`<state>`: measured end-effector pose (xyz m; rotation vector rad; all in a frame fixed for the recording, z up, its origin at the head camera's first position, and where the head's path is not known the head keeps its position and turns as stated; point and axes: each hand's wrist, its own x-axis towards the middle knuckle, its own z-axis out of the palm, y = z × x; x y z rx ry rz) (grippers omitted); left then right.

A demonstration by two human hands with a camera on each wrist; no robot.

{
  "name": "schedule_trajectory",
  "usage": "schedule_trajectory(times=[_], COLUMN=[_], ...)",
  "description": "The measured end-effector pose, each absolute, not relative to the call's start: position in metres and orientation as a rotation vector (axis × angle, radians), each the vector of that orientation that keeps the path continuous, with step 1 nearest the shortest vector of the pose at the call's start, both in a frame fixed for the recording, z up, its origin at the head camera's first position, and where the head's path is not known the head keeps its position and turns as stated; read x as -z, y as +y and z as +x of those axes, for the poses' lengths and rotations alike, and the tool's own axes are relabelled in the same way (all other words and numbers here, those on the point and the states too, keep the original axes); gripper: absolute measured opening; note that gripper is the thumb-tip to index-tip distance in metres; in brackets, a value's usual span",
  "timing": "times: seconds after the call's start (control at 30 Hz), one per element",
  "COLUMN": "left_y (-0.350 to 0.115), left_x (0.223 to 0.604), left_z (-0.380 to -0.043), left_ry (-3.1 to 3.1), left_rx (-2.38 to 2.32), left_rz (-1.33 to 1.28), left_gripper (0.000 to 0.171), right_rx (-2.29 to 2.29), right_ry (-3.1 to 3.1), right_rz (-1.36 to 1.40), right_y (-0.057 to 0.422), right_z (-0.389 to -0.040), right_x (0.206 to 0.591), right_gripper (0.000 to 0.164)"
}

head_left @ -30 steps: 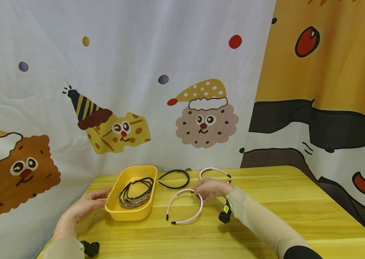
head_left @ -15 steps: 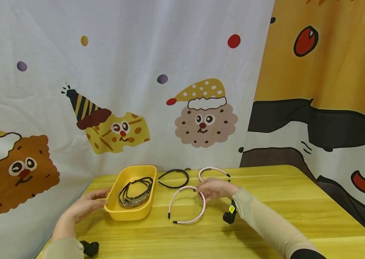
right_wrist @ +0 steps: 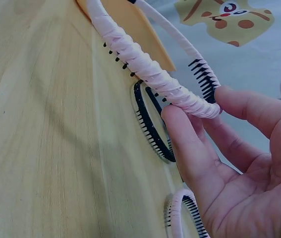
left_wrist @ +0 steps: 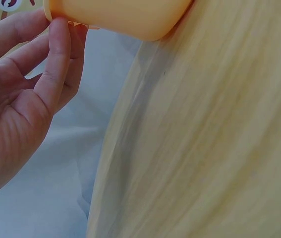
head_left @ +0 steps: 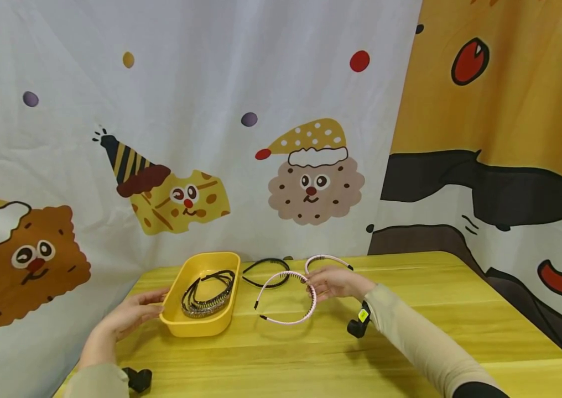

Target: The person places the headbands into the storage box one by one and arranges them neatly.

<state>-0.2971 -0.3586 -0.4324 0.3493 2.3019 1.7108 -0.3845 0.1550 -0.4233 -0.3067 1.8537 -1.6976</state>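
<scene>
In the head view my right hand (head_left: 336, 283) holds a pink wrapped headband (head_left: 313, 307) above the table, its two black tips toward the left. The right wrist view shows thumb and fingers pinching this headband (right_wrist: 152, 74), which has small black comb teeth inside. My left hand (head_left: 129, 318) rests its fingertips against the left side of a yellow tray (head_left: 198, 330). In the left wrist view the fingertips touch the tray's rim (left_wrist: 120, 17). Several dark headbands (head_left: 208, 298), one glittery, lie inside the tray.
Behind the held headband, a black headband (head_left: 261, 261) and another pink headband (head_left: 328, 256) lie at the back of the yellow wood-grain table (head_left: 241, 365). A printed cartoon curtain (head_left: 201, 110) hangs behind the table's back edge.
The pink headband in my right hand has risen off the table and now overlaps the black one in view. The right hand has shifted up slightly; left hand and tray have stayed put.
</scene>
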Motion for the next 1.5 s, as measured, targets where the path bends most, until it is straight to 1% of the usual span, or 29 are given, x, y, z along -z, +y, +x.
schedule_trajectory(times=[0.2,0.4,0.63,0.93,1.5], left_y=[-0.358,-0.359,-0.359,-0.360,-0.361], left_x=[0.432,0.434,0.434,0.437,0.436], left_z=[-0.297,-0.299,-0.299,-0.298,-0.300], left_ry=[2.304,2.293,2.293,2.274,2.269], left_rx=[-1.708,-1.714,-1.726,-1.722,-1.732], left_rz=[0.359,0.373,0.369,0.347,0.364], left_gripper=[0.067,0.067,0.067,0.068,0.067], right_rx=[1.712,1.733,1.768,1.781,1.786], right_ry=[1.808,1.808,1.820,1.819,1.812], right_rz=[-0.308,-0.334,-0.341,-0.333,-0.336], right_y=[0.155,0.156,0.162,0.164,0.160], right_z=[-0.381,-0.376,-0.375,-0.373,-0.372], right_x=[0.420,0.418,0.423,0.430,0.425], right_gripper=[0.037,0.041,0.043,0.040,0.036])
